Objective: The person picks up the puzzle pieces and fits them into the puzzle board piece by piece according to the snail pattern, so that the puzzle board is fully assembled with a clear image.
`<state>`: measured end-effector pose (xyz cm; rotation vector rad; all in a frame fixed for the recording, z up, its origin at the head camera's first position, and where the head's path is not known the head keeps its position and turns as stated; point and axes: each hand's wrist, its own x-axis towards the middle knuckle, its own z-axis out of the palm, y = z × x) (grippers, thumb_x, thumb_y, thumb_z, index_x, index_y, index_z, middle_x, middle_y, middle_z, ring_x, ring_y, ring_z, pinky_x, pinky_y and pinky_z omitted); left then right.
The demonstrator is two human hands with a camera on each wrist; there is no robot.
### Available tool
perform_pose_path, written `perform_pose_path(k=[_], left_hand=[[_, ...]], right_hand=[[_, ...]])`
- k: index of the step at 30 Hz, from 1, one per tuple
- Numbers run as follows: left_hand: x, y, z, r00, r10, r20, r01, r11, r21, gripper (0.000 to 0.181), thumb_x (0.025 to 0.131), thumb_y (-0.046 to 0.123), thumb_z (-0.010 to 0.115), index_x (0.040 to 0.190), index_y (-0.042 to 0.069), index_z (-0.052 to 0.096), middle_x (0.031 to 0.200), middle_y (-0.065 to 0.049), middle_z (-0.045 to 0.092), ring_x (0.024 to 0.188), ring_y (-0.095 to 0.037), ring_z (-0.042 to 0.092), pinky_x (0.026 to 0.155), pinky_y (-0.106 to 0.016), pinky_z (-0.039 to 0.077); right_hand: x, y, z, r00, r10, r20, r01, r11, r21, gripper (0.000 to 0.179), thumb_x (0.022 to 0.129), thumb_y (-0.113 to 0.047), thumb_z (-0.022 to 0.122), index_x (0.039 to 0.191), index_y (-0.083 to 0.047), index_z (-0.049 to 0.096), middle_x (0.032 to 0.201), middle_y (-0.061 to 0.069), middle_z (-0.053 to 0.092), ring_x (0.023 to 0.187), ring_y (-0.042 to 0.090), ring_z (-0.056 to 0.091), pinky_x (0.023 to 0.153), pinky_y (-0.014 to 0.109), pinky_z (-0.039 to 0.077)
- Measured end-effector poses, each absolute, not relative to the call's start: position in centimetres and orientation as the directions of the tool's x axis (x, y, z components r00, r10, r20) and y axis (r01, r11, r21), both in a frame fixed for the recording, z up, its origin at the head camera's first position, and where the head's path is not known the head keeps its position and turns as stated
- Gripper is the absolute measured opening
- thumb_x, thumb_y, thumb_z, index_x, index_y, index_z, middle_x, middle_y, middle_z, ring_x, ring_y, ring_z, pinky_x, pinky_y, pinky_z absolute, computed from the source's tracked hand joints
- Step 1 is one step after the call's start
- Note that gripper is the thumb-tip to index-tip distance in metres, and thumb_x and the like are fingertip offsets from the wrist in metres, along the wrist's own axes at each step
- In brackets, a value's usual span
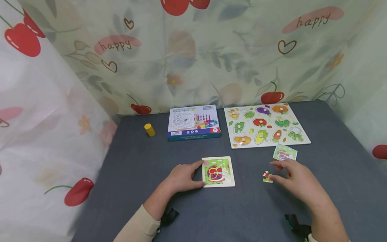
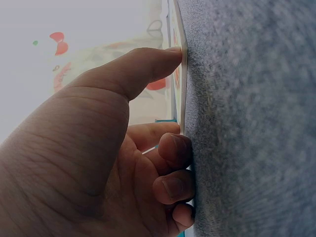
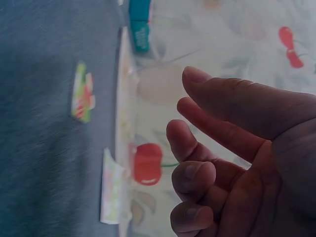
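A wooden framed jigsaw puzzle (image 1: 218, 172) with a colourful snail picture lies flat in the middle of the table; a pale gap shows at its right side. My left hand (image 1: 183, 178) rests beside it, thumb and index finger spread and touching its left edge. In the left wrist view the other fingers of the left hand (image 2: 143, 173) curl loosely at the table. My right hand (image 1: 297, 181) hovers above a small red and green puzzle piece (image 1: 267, 176). The right wrist view shows the right hand (image 3: 232, 153) with nothing between thumb and fingers, apart from the piece (image 3: 81, 96).
Past the right hand lies a small picture card (image 1: 285, 152), close to a large vegetable peg board (image 1: 267, 126). A flat boxed game (image 1: 194, 122) lies at the back, with a yellow cylinder (image 1: 149, 129) to its left. Patterned curtain (image 1: 205, 60) hangs behind the dark table (image 1: 133, 188).
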<state>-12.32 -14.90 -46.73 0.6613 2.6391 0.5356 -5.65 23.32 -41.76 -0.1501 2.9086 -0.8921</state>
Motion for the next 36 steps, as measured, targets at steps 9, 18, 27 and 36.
perform_pose_path(k=[9, 18, 27, 36], left_hand=[[-12.4, -15.0, -46.8, -0.83, 0.496, -0.255, 0.357, 0.824, 0.441, 0.087, 0.087, 0.061, 0.071, 0.159, 0.022, 0.041, 0.072, 0.005, 0.053, 0.067, -0.013, 0.051, 0.069, -0.035, 0.039], [-12.4, -14.9, -46.9, -0.828, 0.499, -0.255, 0.362, 0.824, 0.437, 0.087, 0.087, 0.061, 0.072, 0.159, 0.023, 0.041, 0.071, 0.004, 0.052, 0.065, -0.013, 0.049, 0.064, -0.033, 0.036], [-12.3, -14.9, -46.7, -0.83, 0.499, -0.248, 0.362, 0.821, 0.441, 0.087, 0.087, 0.06, 0.073, 0.159, 0.022, 0.041, 0.071, 0.004, 0.052, 0.065, -0.013, 0.049, 0.065, -0.033, 0.037], [-12.2, -14.9, -46.7, -0.828, 0.504, -0.243, 0.369, 0.819, 0.44, 0.086, 0.087, 0.059, 0.073, 0.159, 0.022, 0.042, 0.07, 0.004, 0.051, 0.062, -0.013, 0.048, 0.061, -0.032, 0.034]], right_hand=[[-6.6, 24.2, -43.8, -0.988, -0.123, -0.09, -0.049, 0.816, -0.575, 0.045, 0.085, -0.023, 0.084, 0.122, -0.001, 0.071, 0.094, 0.001, 0.06, 0.059, 0.017, 0.042, 0.057, 0.033, 0.035], [-7.3, 24.6, -46.0, -0.977, -0.112, -0.18, 0.014, 0.815, -0.579, 0.032, 0.085, -0.022, 0.084, 0.111, -0.005, 0.074, 0.088, 0.001, 0.057, 0.074, 0.018, 0.05, 0.069, 0.039, 0.04], [-7.4, 24.6, -46.4, -0.975, -0.116, -0.188, 0.019, 0.804, -0.594, 0.026, 0.087, -0.02, 0.083, 0.107, -0.005, 0.074, 0.085, 0.001, 0.055, 0.071, 0.018, 0.049, 0.067, 0.038, 0.04], [-6.9, 24.8, -45.7, -0.981, -0.107, -0.164, 0.017, 0.786, -0.618, 0.027, 0.088, -0.022, 0.081, 0.108, -0.005, 0.073, 0.088, -0.001, 0.06, 0.063, 0.017, 0.048, 0.06, 0.033, 0.04]])
